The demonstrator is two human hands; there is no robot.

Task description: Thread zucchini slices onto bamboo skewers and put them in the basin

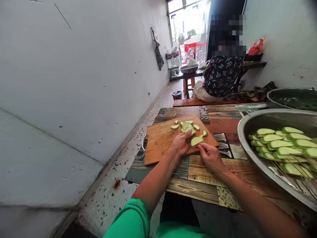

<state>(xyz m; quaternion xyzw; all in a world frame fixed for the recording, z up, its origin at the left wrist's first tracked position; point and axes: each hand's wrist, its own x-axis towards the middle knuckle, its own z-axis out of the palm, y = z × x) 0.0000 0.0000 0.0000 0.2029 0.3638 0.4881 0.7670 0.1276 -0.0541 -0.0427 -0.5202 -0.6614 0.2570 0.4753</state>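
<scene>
Half-moon zucchini slices [186, 126], pale with green rims, lie in a loose pile on the wooden cutting board [158, 140]. Over the board's near right part, my left hand [181, 143] is closed with its fingertips on zucchini slices beside the pile. My right hand [211, 159] pinches at the lower edge of one larger zucchini slice [196, 141], held up between the two hands. Whether a thin stick is also in its fingers cannot be made out. To the right, a big metal basin [244, 132] holds many zucchini slices on thin skewers [284, 142].
Behind the basin stands a second metal basin [272, 96] with dark contents. A person [223, 76] sits on a bench [188, 102] beyond the patterned table [200, 191]. A white wall [74, 82] runs along the left. A bin [176, 95] stands on the floor.
</scene>
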